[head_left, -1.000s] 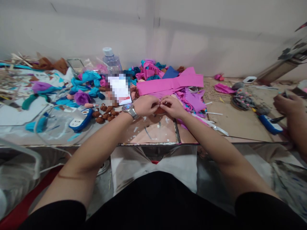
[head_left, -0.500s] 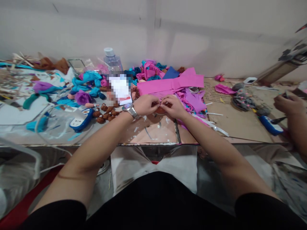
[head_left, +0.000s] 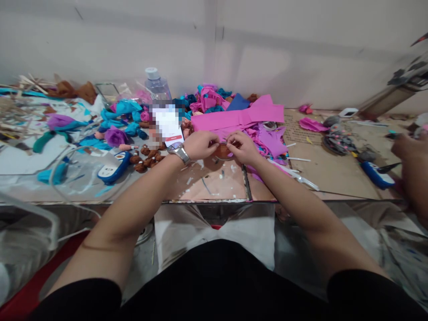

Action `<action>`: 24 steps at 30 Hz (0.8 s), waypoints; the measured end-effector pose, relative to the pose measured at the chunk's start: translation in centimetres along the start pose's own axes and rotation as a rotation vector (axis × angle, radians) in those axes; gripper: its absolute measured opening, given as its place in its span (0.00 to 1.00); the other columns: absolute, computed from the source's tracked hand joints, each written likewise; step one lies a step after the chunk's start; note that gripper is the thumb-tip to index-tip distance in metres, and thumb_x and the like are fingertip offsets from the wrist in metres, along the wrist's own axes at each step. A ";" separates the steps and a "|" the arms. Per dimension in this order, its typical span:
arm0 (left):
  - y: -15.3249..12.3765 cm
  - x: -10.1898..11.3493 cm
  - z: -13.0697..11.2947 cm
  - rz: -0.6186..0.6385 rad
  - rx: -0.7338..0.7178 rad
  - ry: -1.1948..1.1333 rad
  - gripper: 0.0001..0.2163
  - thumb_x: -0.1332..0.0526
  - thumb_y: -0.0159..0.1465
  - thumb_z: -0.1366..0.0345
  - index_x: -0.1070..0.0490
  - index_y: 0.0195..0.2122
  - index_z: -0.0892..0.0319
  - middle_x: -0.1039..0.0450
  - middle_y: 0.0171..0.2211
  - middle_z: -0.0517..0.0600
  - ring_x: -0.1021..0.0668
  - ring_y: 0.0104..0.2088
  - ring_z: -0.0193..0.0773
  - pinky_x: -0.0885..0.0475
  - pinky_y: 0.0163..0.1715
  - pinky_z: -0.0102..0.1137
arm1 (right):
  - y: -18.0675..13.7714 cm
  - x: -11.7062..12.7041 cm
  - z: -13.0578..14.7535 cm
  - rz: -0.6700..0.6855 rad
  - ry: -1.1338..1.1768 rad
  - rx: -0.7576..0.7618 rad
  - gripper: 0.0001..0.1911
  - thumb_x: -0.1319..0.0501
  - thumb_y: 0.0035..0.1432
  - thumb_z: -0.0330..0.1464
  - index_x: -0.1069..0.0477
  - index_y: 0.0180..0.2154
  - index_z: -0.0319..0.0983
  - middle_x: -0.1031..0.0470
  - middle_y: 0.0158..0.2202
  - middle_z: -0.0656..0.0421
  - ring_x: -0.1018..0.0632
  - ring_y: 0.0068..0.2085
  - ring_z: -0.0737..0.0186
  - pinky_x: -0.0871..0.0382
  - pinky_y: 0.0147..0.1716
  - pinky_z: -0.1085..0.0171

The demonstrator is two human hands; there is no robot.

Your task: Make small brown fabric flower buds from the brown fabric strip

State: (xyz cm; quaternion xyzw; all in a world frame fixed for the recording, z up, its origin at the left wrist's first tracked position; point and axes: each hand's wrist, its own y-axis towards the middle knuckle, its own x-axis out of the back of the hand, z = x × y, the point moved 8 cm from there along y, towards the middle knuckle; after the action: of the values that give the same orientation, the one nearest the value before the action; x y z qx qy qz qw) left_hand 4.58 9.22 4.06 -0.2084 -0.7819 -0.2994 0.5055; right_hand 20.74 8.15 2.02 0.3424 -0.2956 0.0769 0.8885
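My left hand (head_left: 201, 145), with a steel watch (head_left: 180, 153) on its wrist, is closed in a pinch. Facing it, my right hand (head_left: 244, 148) pinches too, and the fingertips almost meet. What they hold is too small to make out. Just below the fingers shows a brownish round thing (head_left: 223, 152), partly hidden by them. Behind both hands lies a folded strip of pink crepe paper (head_left: 234, 117). Purple paper scraps (head_left: 270, 139) are beside my right hand. A phone with a lit screen (head_left: 170, 127) leans near my left wrist.
Brown crinkled balls (head_left: 142, 166) and a blue-cased power strip (head_left: 113, 167) lie to the left. A clear bottle (head_left: 158, 84) stands behind the phone. On the right are a glue gun (head_left: 306, 180), a dark pincushion-like clump (head_left: 339, 140) and a co-worker's blurred hand (head_left: 409, 156).
My fingertips have drawn slightly apart, and more of the brownish round thing shows between them. At the right, the co-worker's hand has shifted toward the edge of view.
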 end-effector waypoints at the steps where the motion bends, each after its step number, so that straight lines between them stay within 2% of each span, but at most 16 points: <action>1: 0.0 0.1 0.2 0.000 0.005 0.005 0.13 0.41 0.67 0.63 0.16 0.43 0.58 0.14 0.40 0.54 0.18 0.38 0.45 0.32 0.38 0.37 | 0.0 0.1 0.0 -0.003 -0.001 0.000 0.07 0.36 0.63 0.37 0.27 0.33 0.42 0.21 0.40 0.53 0.21 0.43 0.52 0.27 0.45 0.52; 9: 0.3 0.8 2.1 -0.032 0.074 0.090 0.12 0.42 0.67 0.63 0.17 0.38 0.56 0.15 0.38 0.55 0.19 0.38 0.46 0.30 0.39 0.37 | 0.3 0.8 -1.1 -0.041 -0.018 -0.028 0.09 0.36 0.64 0.39 0.26 0.33 0.43 0.21 0.37 0.55 0.23 0.41 0.53 0.29 0.44 0.53; 18: 0.1 0.2 4.1 0.053 0.194 0.241 0.16 0.46 0.72 0.63 0.17 0.49 0.59 0.16 0.43 0.61 0.17 0.42 0.52 0.29 0.41 0.39 | 0.4 1.6 -1.9 -0.086 0.028 -0.066 0.07 0.37 0.59 0.36 0.28 0.29 0.43 0.19 0.39 0.54 0.21 0.40 0.54 0.26 0.44 0.53; 24: 0.1 0.1 5.4 0.041 0.230 0.243 0.16 0.44 0.69 0.68 0.18 0.51 0.58 0.16 0.46 0.62 0.16 0.44 0.52 0.27 0.43 0.39 | 0.5 1.9 -2.7 -0.118 0.038 -0.091 0.06 0.36 0.59 0.36 0.28 0.30 0.43 0.19 0.39 0.54 0.22 0.41 0.54 0.26 0.42 0.54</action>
State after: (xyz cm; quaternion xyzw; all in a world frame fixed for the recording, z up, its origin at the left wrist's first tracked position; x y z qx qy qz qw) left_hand 1.02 12.99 2.48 -0.1273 -0.7398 -0.2204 0.6228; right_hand 23.43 10.15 1.76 0.3167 -0.2612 0.0175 0.9117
